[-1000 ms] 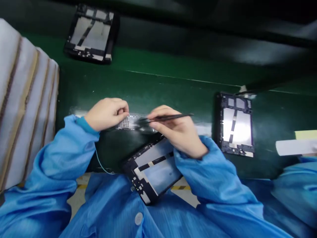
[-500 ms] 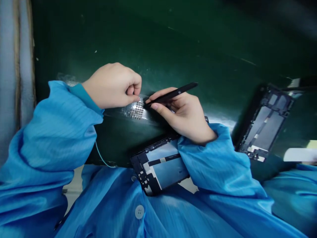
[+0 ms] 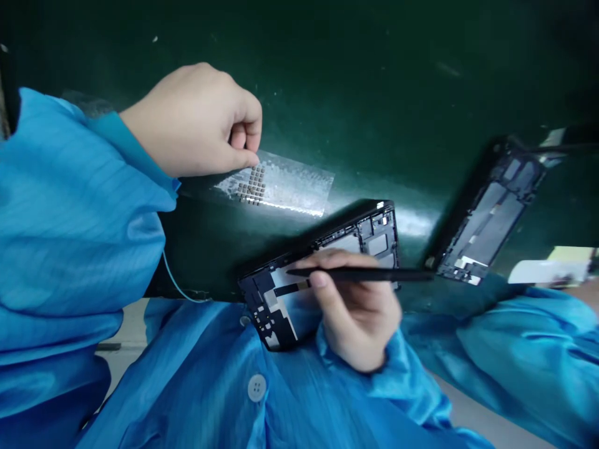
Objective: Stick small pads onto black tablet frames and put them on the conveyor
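Observation:
My left hand (image 3: 201, 125) is closed, thumb and forefinger pinching the upper left edge of a clear plastic sheet (image 3: 299, 187). Rows of small dark square pads (image 3: 253, 187) stick to that sheet near my fingertips. In my right hand (image 3: 355, 312) is a slim black pair of tweezers (image 3: 374, 274), its pointed end to the left. The hand and tweezers are over an opened phone body (image 3: 281, 312), which lies tilted at the table's front edge against my smock and is partly hidden. I cannot tell whether the tip touches it or carries anything.
A second opened phone body (image 3: 491, 212) lies on the green table (image 3: 374, 93) to the right. Beyond it is a white and yellow item (image 3: 547, 265). Another person's blue sleeve (image 3: 538, 349) reaches in at the lower right. A thin cord (image 3: 175, 280) hangs from my left sleeve.
My right hand has moved with the tweezers from the pads on the plastic sheet down over the near phone body. The left hand still pinches the sheet, and the whole view has shifted slightly.

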### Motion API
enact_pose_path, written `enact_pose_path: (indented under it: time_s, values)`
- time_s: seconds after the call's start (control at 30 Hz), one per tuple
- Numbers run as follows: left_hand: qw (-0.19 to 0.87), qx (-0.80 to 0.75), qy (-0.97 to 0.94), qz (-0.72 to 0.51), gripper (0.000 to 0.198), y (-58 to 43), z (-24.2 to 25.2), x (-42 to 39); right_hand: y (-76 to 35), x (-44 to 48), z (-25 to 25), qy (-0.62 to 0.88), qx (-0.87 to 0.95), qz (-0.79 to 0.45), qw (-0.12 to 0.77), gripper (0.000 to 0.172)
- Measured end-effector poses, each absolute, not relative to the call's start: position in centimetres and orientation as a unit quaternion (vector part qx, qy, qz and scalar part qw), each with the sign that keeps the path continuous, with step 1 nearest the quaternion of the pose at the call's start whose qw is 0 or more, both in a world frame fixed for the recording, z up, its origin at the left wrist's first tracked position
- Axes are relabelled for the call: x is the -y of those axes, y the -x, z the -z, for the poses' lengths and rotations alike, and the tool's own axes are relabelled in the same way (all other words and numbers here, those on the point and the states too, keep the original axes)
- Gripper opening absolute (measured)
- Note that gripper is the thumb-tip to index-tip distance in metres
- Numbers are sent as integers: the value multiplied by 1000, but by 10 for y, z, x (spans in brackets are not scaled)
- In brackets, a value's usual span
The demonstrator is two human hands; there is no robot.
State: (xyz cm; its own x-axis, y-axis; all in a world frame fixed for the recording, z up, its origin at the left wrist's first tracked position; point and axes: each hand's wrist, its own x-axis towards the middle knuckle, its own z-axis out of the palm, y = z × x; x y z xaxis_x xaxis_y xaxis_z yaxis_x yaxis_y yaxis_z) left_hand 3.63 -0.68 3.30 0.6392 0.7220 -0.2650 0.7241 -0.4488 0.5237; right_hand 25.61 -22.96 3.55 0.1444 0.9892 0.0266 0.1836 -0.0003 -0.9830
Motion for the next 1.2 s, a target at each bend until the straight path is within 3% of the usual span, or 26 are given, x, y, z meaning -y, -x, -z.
enact_pose_path:
  time_s: [0.1,0.27,0.33,0.4,0.57,0.67,0.87,1.2]
  values:
    - [294,-442,-847,22,53,-38,-36,8,-243,250,-22,560,540,-368,510,31]
    - [291,-431,-854,6,90,-37,-36,8,-240,245,-16,549,583,-351,485,37]
    - [288,-427,-857,-1,95,-37,-35,8,-242,247,-21,551,600,-342,469,38]
    - [285,-428,-857,-2,86,-36,-35,8,-245,246,-31,557,609,-350,443,38]
    - [258,-454,-852,41,36,-41,-36,11,-262,188,-49,570,630,-370,376,24]
    - [242,-453,-857,53,34,-43,-34,13,-270,132,-34,541,663,-383,347,16]
    - [230,-417,-879,39,50,-41,-30,13,-267,103,0,514,656,-428,351,36]
    - [250,-433,-865,31,35,-41,-28,13,-267,102,-14,521,630,-463,343,35]
